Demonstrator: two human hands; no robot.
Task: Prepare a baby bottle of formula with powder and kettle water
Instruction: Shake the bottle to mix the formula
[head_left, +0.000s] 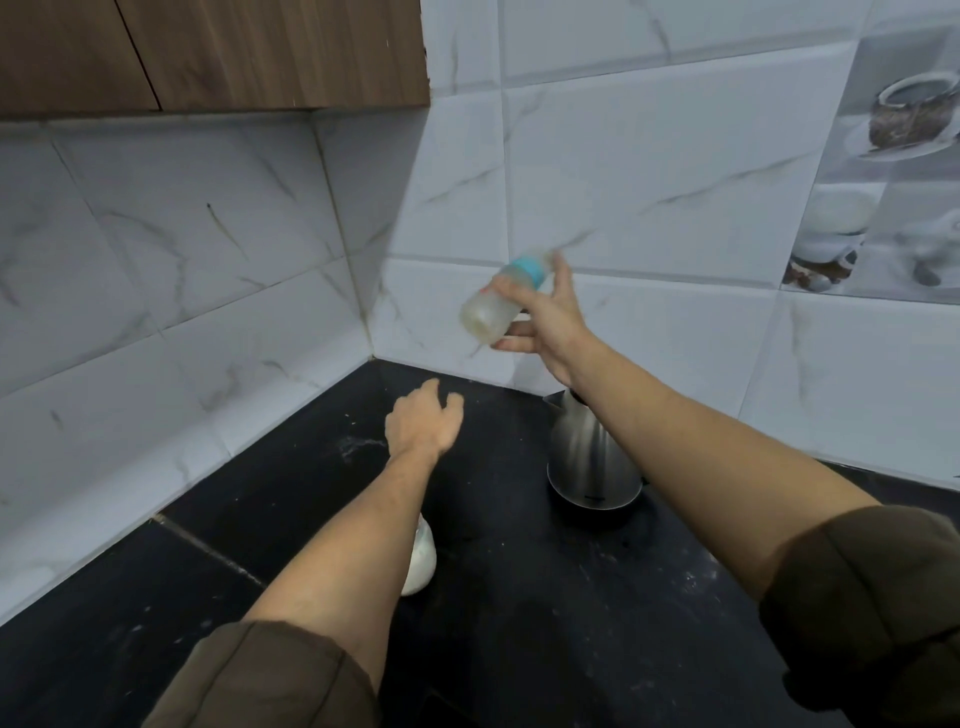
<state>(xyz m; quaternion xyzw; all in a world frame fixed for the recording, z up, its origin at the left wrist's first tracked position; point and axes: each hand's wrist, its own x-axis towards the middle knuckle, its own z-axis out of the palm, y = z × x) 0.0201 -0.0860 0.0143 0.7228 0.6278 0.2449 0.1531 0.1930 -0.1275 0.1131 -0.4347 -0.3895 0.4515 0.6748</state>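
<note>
Above and left of kettle (592, 457), shake tilted, blurred bottle (493, 306) in short wrist strokes, right hand (550, 322) fingers (511, 330) curled tight round it, teal collar (530, 267) pinned against leaks; leave left hand (423, 421) slack-fingered, empty, left of kettle, ready as catch.

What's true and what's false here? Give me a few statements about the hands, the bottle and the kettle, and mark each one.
1. The right hand grips the baby bottle. True.
2. The kettle stands on the black counter. True.
3. The baby bottle stands upright on the counter. False: it is tilted, held in the air.
4. The left hand holds the kettle. False: it holds nothing, with its fingers relaxed.
</note>
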